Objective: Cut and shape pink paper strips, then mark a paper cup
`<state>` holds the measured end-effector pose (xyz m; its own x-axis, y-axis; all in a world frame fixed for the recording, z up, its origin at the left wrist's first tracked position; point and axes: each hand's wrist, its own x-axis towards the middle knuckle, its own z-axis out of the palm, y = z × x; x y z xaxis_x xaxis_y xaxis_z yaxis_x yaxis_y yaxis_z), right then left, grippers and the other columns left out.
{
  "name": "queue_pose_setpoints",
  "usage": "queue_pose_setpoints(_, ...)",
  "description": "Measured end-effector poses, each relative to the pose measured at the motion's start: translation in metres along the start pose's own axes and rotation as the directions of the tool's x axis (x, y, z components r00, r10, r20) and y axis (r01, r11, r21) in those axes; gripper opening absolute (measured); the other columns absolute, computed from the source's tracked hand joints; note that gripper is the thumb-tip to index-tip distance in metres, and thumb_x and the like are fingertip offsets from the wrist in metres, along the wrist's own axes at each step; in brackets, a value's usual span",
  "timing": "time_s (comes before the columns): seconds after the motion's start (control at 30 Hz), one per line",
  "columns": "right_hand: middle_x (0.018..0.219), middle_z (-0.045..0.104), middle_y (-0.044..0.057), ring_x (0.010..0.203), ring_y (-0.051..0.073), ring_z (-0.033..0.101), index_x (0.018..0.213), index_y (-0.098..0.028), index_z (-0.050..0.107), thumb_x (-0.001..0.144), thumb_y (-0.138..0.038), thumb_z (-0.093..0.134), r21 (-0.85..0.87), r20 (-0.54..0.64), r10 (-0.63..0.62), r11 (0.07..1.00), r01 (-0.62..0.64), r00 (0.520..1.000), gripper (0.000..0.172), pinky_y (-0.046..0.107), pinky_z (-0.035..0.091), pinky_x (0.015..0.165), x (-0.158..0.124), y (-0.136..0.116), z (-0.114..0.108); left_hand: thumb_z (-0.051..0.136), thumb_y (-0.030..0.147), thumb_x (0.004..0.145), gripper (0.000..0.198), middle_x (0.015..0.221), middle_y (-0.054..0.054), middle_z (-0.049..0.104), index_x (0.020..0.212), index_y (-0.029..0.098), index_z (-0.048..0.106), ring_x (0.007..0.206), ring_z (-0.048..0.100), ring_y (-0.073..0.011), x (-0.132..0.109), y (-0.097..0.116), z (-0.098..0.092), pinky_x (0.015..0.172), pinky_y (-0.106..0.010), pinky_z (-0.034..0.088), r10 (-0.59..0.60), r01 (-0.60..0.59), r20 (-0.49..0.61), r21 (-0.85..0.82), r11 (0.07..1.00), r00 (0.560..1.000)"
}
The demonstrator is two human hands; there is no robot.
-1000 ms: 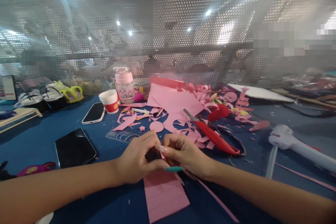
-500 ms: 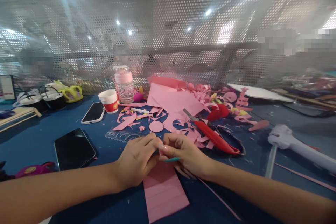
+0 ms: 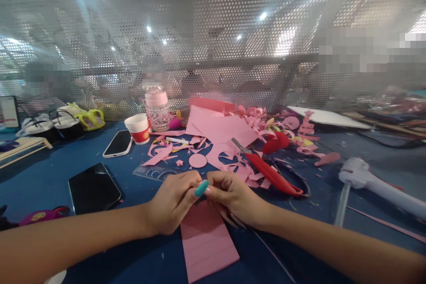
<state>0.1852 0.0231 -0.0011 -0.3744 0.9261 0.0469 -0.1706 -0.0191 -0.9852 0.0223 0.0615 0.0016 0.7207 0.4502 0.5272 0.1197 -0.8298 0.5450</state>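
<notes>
My left hand (image 3: 173,199) and my right hand (image 3: 236,195) meet at the fingertips above the table, both closed in a pinch. A long teal nail shows on my left thumb. Between the fingers the held part is almost wholly hidden. A thin pink paper strip (image 3: 274,255) trails from beneath my right hand toward the front edge of the view. Under both hands lies a pink paper rectangle (image 3: 209,248), its upper end covered by them. Just beyond are a clear stencil ruler (image 3: 149,171), a pink paper circle (image 3: 198,160) and a small pink star (image 3: 179,163).
Pink scraps and sheets (image 3: 229,128) heap at the back. Red-handled scissors (image 3: 273,173) lie right of centre, near a white hot-glue gun (image 3: 376,182). Leftward are two phones (image 3: 95,188), paper cups (image 3: 138,128) and a bottle (image 3: 158,108). A perforated screen (image 3: 213,53) stands behind.
My left thumb has risen and turned, bringing its teal nail up between the hands. The trailing strip has shifted slightly left. The pink rectangle stays in place.
</notes>
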Motion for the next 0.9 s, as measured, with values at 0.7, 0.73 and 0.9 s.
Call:
queue_pose_setpoints(0.7, 0.042, 0.052, -0.006, 0.025, 0.002, 0.038, 0.069, -0.015, 0.049, 0.073, -0.057, 0.053, -0.057, -0.014, -0.001, 0.998, 0.001, 1.000, 0.042, 0.011, 0.022, 0.023, 0.003, 0.001, -0.005, 0.040, 0.050, 0.085, 0.037, 0.057, 0.004, 0.044, 0.068, 0.017, 0.044, 0.048, 0.040, -0.0077, 0.011, -0.009, 0.003, 0.046, -0.020, 0.034, -0.275, 0.288, 0.101, -0.497, 0.818, 0.956)
queue_pose_setpoints(0.73, 0.042, 0.052, -0.006, 0.026, 0.002, 0.038, 0.069, -0.015, 0.049, 0.074, -0.058, 0.051, -0.079, -0.011, -0.002, 0.997, 0.001, 1.000, 0.043, 0.011, 0.023, 0.024, 0.003, 0.001, -0.006, 0.039, 0.050, 0.085, 0.037, 0.057, 0.005, 0.043, 0.069, 0.017, 0.043, 0.048, 0.040, -0.0077, 0.011, -0.009, 0.004, 0.046, -0.020, 0.034, -0.279, 0.292, 0.103, -0.494, 0.819, 0.955)
queue_pose_setpoints(0.9, 0.045, 0.053, -0.006, 0.027, 0.002, 0.038, 0.071, -0.016, 0.048, 0.076, -0.056, 0.051, -0.082, -0.018, -0.018, 0.997, 0.016, 1.000, 0.040, 0.011, 0.024, 0.025, 0.002, 0.001, -0.002, 0.032, 0.051, 0.087, 0.038, 0.057, 0.004, 0.045, 0.074, 0.017, 0.044, 0.046, 0.042, -0.0085, 0.009, -0.009, 0.003, 0.044, -0.021, 0.034, -0.272, 0.299, 0.126, -0.436, 0.849, 0.954)
